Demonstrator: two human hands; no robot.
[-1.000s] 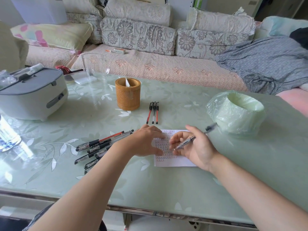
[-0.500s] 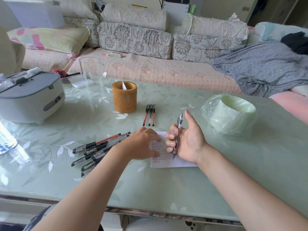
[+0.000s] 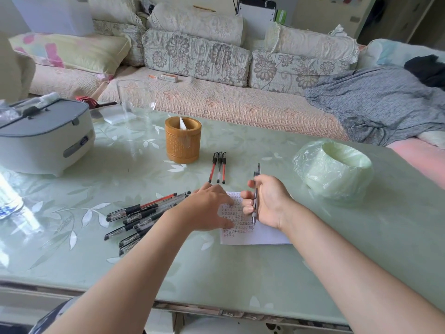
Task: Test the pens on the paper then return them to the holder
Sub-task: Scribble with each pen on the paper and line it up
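Pens lie all about, and one is in use: a grey click pen with a dark grip (image 3: 254,213) stands nearly upright in the right hand (image 3: 267,201). That hand's fingers are curled round the barrel like a fist, and the tip points down over the small white sheet of paper (image 3: 255,237). I cannot tell whether the tip touches the sheet. The left hand (image 3: 207,208) lies spread with straight fingers, pressing the left part of the paper onto the pale green, leaf-patterned glass desk (image 3: 240,273). Rows of small red marks cover much of the sheet.

Taking the paper as the clock's centre, three slim pens with black caps (image 3: 218,167) lie side by side at twelve o'clock. The round brown bamboo holder (image 3: 182,141) stands at eleven, well apart from the hands. A loose heap of black-capped pens (image 3: 144,213) lies at nine, just beside the left wrist. A roll of pale green plastic bags (image 3: 334,167) sits at two o'clock.

I judge this to be the testing step for this one pen. The fist hold does not suit writing, so the next move calls either for shifting the pen into a fingertip hold and making marks, or, if it is done, for carrying it toward eleven o'clock and dropping it in the holder. Most pens are on the desk, so much remains.
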